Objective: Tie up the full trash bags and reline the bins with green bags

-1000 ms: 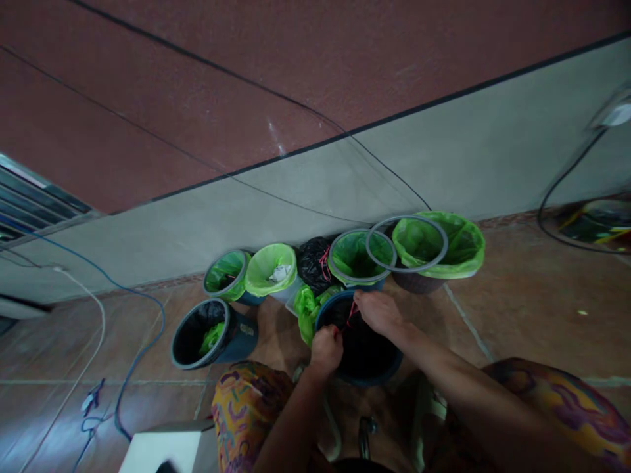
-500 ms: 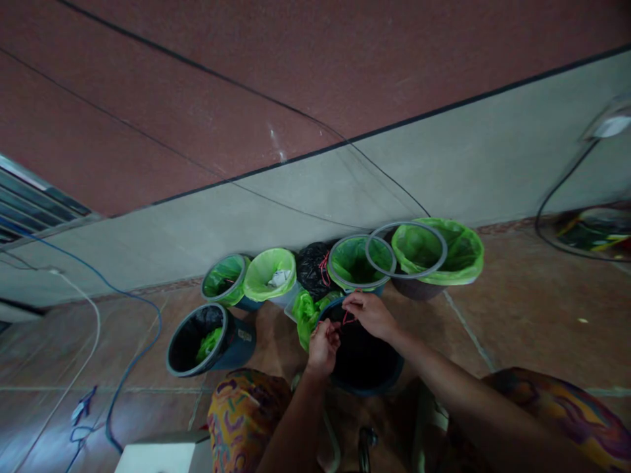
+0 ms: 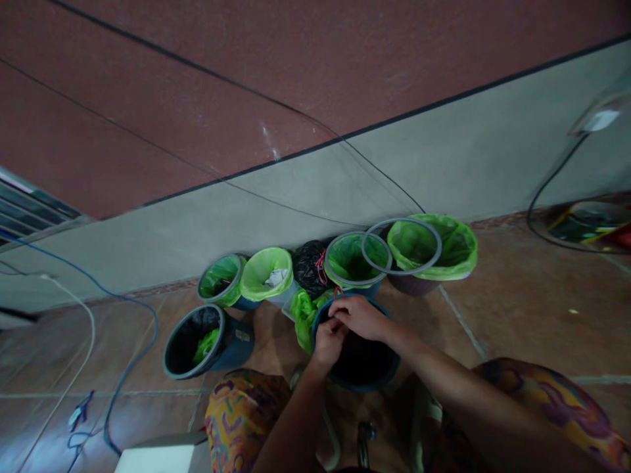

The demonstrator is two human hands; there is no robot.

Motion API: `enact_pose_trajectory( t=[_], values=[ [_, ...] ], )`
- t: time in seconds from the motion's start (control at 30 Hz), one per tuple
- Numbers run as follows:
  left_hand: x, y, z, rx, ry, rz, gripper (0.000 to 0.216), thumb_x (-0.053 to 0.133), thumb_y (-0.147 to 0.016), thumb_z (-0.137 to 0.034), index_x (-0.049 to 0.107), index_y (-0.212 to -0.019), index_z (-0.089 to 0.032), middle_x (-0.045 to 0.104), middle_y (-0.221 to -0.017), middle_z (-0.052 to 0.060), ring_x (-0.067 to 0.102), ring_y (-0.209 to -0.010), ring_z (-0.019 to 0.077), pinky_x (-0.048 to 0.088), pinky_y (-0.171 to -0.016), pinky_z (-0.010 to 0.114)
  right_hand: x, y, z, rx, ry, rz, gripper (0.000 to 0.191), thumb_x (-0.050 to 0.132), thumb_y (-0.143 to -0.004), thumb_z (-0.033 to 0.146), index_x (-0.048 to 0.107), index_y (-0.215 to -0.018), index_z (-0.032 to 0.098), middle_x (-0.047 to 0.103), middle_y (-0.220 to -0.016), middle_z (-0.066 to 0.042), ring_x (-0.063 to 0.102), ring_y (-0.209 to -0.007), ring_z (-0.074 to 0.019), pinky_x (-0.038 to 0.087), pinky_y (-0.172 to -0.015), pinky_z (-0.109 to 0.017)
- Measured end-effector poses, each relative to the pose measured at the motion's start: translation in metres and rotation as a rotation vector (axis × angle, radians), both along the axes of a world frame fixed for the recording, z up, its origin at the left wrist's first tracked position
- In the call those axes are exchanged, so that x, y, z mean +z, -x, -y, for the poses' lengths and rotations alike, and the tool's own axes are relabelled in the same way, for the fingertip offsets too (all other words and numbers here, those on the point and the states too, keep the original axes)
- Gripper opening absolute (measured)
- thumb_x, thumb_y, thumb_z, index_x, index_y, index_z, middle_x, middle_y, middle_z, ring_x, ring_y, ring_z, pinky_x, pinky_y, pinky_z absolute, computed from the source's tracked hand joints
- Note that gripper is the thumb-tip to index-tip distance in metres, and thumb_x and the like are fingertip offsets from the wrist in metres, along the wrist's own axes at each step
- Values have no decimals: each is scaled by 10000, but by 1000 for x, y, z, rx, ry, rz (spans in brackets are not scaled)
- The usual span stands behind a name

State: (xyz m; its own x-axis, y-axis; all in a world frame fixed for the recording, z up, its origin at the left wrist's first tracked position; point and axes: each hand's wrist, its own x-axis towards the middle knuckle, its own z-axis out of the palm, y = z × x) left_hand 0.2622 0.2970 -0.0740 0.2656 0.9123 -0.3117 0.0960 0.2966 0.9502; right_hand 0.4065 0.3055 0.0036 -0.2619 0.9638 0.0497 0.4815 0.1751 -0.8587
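My left hand (image 3: pixel 328 344) and my right hand (image 3: pixel 359 318) meet over the rim of a dark bin (image 3: pixel 365 386) standing between my knees. Fingers of both are pinched together, the right ones lying partly over the left. A thin red string (image 3: pixel 338 292) loops up beyond the right fingers; its ends are hidden in the grip. The inside of this bin is too dark to make out. Crumpled green plastic bags (image 3: pixel 304 318) lie just left of its rim.
By the wall are green-lined bins (image 3: pixel 221 282), (image 3: pixel 249 276), (image 3: pixel 357 259), (image 3: pixel 456 246), a black bag (image 3: pixel 309 268) tied with red string and a loose grey ring (image 3: pixel 438 253). A black-lined bin (image 3: pixel 239 348) tilts at left. Cables (image 3: pixel 156 322) cross the floor.
My hands have come together, the right one dropping lower and overlapping the left. Less of the red string between them shows now. The view has shifted slightly.
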Motion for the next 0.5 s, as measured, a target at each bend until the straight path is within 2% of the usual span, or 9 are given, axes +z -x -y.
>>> enact_pose_trajectory(
  t=[0.07,0.13,0.2,0.23,0.3,0.4,0.5],
  values=[
    [1,1,1,27,-13,-77,209,714,-723,-387,679,-710,-181,552,-558,-27,432,-510,94,339,-519,242,3,-7,-3,-63,-76,12,282,528,-842,63,764,-889,210,763,-993,-35,681,-957,-170,482,-906,-287],
    [3,3,2,62,-13,-114,249,700,-749,-428,639,-681,-196,525,-537,-34,425,-494,94,335,-506,243,5,-17,-7,-238,-139,71,292,509,-861,77,761,-924,209,748,-1087,-57,661,-1053,-192,469,-971,-316],
    [4,5,2,77,-10,-108,280,689,-762,-458,609,-676,-204,527,-548,-32,443,-495,98,354,-507,244,6,-26,-9,-430,-124,163,312,475,-880,96,756,-963,202,739,-1119,-79,656,-1069,-217,468,-988,-350],
    [4,6,1,73,-15,-102,285,684,-769,-463,601,-677,-206,531,-555,-30,452,-497,100,365,-508,244,5,-28,-9,-472,-92,203,318,463,-883,100,752,-978,196,741,-1111,-87,662,-1053,-224,472,-983,-360],
    [2,6,0,42,-44,-103,272,673,-783,-448,599,-681,-207,541,-564,-24,465,-499,105,385,-505,244,-2,-25,-6,-389,-21,243,333,469,-858,81,737,-1024,189,743,-1115,-89,669,-1049,-223,473,-984,-356],
    [-1,7,-1,-45,-113,-117,196,630,-823,-372,619,-720,-206,581,-596,-9,499,-517,117,423,-521,251,-21,-10,4,-108,57,219,425,498,-792,33,688,-1148,165,714,-1216,-111,646,-1133,-219,457,-1011,-336],
    [1,11,0,-133,-237,-145,109,575,-856,-269,663,-856,-206,679,-745,29,616,-658,153,511,-650,283,-40,5,13,28,132,164,517,495,-785,34,597,-1287,102,672,-1283,-173,628,-1178,-231,453,-1006,-333]
  ],
)
